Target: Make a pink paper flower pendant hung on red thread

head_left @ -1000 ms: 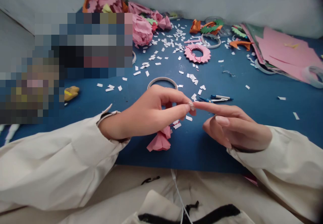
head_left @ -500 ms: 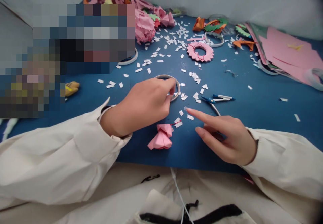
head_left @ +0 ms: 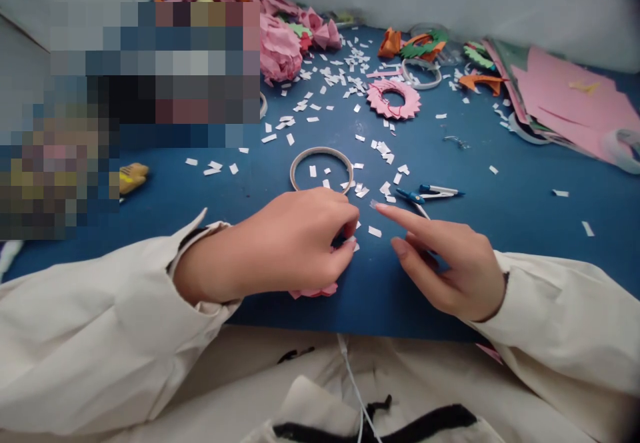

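Observation:
My left hand (head_left: 280, 243) is low over a folded pink paper piece (head_left: 316, 292), covering most of it. Its thumb and index finger are pinched together beside a small white scrap; what lies between them, if anything, is hidden. Just beyond the knuckles a narrow roll of tape (head_left: 323, 150) lies flat on the blue table. My right hand (head_left: 450, 263) rests to the right with the index finger stretched out and the thumb apart. At that index fingertip is a small clear bit of tape (head_left: 374, 204).
A blue-and-white compass (head_left: 440, 192) lies beyond my right hand. White paper scraps (head_left: 383, 148) litter the blue table (head_left: 520, 243). Further back are a pink paper ring (head_left: 393, 100), another tape roll (head_left: 423, 84) and pink paper sheets (head_left: 575, 100). A yellow object (head_left: 134, 178) lies left, beside a blurred area.
My left hand has let go of the tape roll and come nearer to me, over the folded pink paper piece. The right hand has barely moved.

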The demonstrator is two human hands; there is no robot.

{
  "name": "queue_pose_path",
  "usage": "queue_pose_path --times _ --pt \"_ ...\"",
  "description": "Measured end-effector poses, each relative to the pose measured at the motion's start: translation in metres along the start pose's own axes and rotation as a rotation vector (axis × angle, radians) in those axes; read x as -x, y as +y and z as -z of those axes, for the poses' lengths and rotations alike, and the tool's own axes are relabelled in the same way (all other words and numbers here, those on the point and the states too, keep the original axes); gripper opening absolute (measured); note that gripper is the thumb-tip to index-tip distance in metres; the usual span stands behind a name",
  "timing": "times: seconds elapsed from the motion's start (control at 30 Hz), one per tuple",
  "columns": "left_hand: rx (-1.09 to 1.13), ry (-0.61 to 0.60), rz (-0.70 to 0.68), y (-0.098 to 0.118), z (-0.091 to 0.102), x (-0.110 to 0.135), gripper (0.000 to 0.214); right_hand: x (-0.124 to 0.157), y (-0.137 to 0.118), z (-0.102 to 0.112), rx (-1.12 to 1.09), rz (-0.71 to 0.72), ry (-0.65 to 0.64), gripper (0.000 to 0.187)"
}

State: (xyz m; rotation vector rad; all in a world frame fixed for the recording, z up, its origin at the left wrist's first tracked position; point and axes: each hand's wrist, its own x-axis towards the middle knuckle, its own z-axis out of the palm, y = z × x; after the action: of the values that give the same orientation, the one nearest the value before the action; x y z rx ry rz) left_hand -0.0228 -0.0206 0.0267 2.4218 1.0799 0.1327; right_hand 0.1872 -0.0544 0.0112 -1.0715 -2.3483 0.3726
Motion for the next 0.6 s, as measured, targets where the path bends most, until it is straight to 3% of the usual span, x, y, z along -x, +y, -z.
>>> queue_pose_path --times 0.33,0.6 --pt "-0.090 -0.007 -0.092 -0.0052 -0.0040 -0.0001 0.020 -0.0006 -0.0004 0.0005 0.010 0.006 -0.005 0.041" --pt "-0.064 -0.001 -0.090 -0.0033 -0.0015 -0.0011 0.024 -0.0001 -0.0003 0.0003 0.003 0.013 -0.004 0.040"
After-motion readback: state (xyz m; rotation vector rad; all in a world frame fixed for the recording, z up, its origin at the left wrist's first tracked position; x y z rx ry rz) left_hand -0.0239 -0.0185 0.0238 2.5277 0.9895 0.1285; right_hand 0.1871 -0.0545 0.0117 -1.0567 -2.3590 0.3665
